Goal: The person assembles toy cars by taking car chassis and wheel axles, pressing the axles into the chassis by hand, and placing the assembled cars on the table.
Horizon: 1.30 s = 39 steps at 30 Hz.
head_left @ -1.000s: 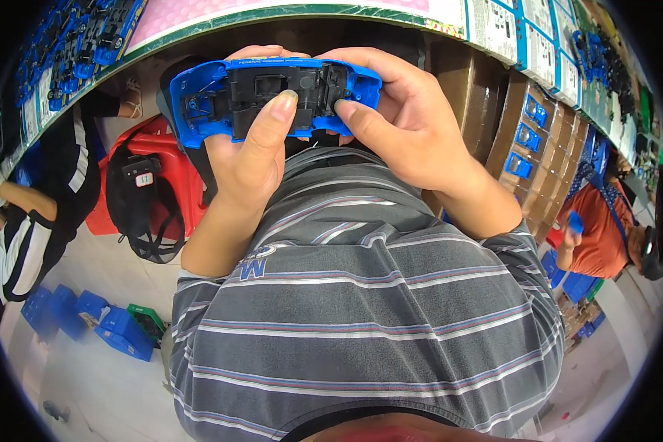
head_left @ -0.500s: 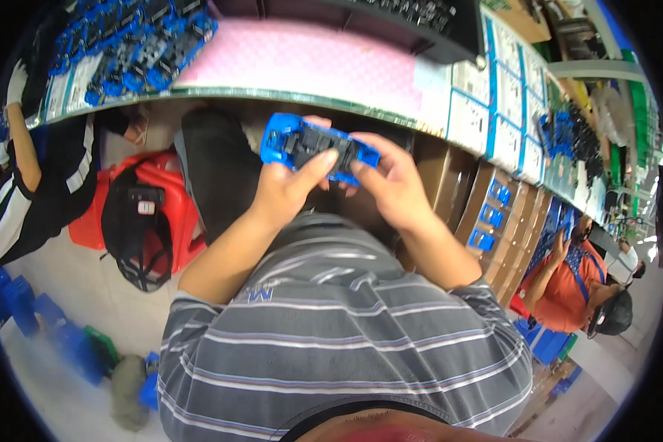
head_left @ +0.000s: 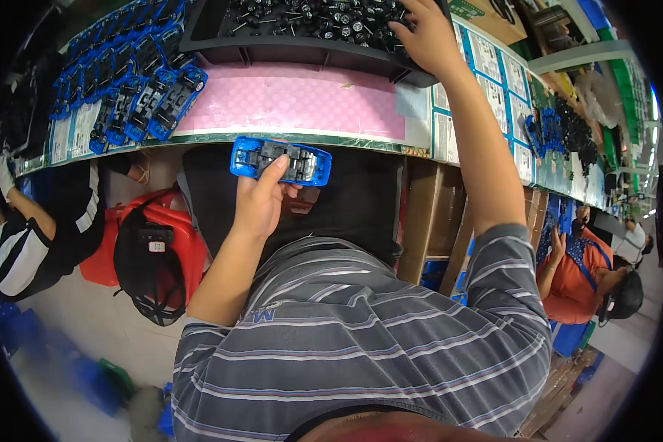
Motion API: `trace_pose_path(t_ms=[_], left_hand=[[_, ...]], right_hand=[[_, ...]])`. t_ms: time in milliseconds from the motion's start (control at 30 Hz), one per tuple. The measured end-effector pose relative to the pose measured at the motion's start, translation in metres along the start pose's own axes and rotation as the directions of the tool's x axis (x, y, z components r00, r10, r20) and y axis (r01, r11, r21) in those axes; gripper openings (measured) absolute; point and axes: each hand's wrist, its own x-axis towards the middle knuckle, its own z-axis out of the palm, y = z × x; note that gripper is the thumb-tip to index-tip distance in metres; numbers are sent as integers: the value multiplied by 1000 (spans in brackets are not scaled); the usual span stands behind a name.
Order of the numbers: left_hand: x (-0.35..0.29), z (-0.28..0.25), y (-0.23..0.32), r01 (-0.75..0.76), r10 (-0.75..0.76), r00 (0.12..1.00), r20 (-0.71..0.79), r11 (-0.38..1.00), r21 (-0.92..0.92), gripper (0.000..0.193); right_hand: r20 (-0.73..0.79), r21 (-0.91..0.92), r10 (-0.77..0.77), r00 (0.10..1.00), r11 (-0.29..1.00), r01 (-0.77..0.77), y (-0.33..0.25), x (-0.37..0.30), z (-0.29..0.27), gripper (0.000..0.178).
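My left hand (head_left: 261, 206) grips a blue toy car body (head_left: 306, 166) with a black underside facing up, thumb pressed on its middle. The car is held just in front of the bench edge, above my lap. My right hand (head_left: 431, 40) reaches over the right end of a black tray (head_left: 295, 54), its thumb and fingers apart. Loose black wheels on thin metal axles (head_left: 339, 23) lie in that tray. Nothing shows between the fingers of the right hand.
Rows of blue car bodies (head_left: 151, 103) stand on the bench at left, beside a pink mat (head_left: 295, 99). Blue-edged printed sheets (head_left: 486, 59) lie at right. A red stool (head_left: 191, 250) with a black bag (head_left: 144, 258) is at left. Co-workers sit on both sides.
My right hand has let go of the car body and moved up and right to the wheel tray. My left hand keeps the car, now slightly lower and left.
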Motion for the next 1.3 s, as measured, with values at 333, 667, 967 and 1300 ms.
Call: trace_pose_path(t_ms=[333,667,967,1300], left_hand=[[-10,-8,5,24,-24,1000,-2,1000,-2,38],[-11,0,2,48,-48,999,19,999,-1,25],[-7,7,-4,-6,6,1000,-9,999,-32,18],[-22,6,-15,13,-13,998,-61,1000,0,17]], right_hand=[[153,-203,132,979,974,-99,10,8,19,18],[-157,216,384,910,912,-348,1,-43,-31,30],[333,485,55,941,846,-221,-159,-149,-5,48],[407,482,-50,912,860,-168,-169,-157,12,86]])
